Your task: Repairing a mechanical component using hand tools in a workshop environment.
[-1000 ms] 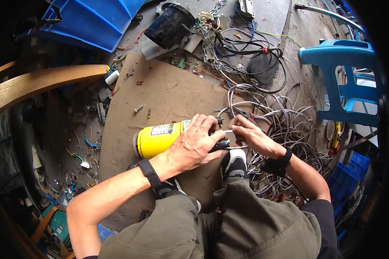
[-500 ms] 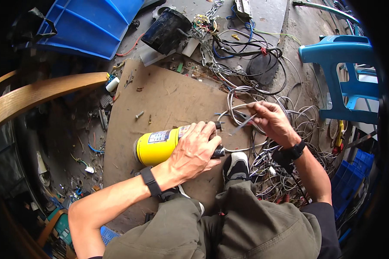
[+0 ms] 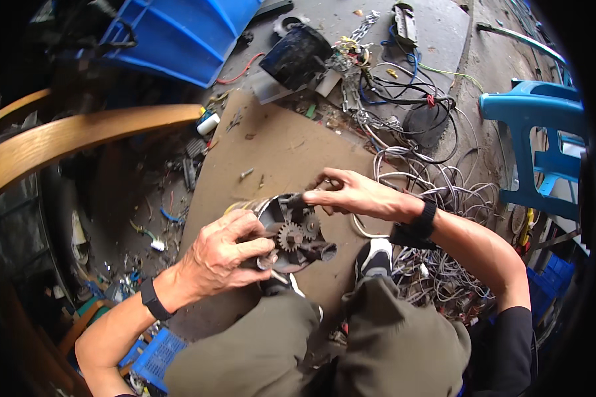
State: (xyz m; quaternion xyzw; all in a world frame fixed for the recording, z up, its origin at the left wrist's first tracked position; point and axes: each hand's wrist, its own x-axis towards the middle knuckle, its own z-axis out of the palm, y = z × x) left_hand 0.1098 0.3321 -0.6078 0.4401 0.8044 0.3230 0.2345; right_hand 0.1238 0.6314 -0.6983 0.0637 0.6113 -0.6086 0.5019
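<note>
Between my hands is the yellow cylinder (image 3: 300, 246), its end turned up toward me. Metal gears (image 3: 290, 236) and dark stubby posts show inside that end, and its yellow side is mostly hidden. My left hand (image 3: 228, 255) grips its left edge, thumb and fingers closed around a stubby post at the near left. From the right, my right hand (image 3: 364, 197) reaches over the far rim, with thumb and fingers closed on a dark post there. No thin tool shows in the right hand, though its curled fingers are partly hidden.
A brown board (image 3: 245, 149) lies under the cylinder, with a bolt (image 3: 246, 173) on it. Tangled cables (image 3: 437, 278) spread to the right, beside a blue plastic stool (image 3: 533, 109). A blue crate (image 3: 179, 40), a black cylinder (image 3: 297, 58) and a curved wooden bar (image 3: 99, 126) stand around.
The cylinder has turned from lying sideways to showing its geared end. My left hand has shifted left along it. My right hand came left onto its rim, and the thin tool it held no longer shows.
</note>
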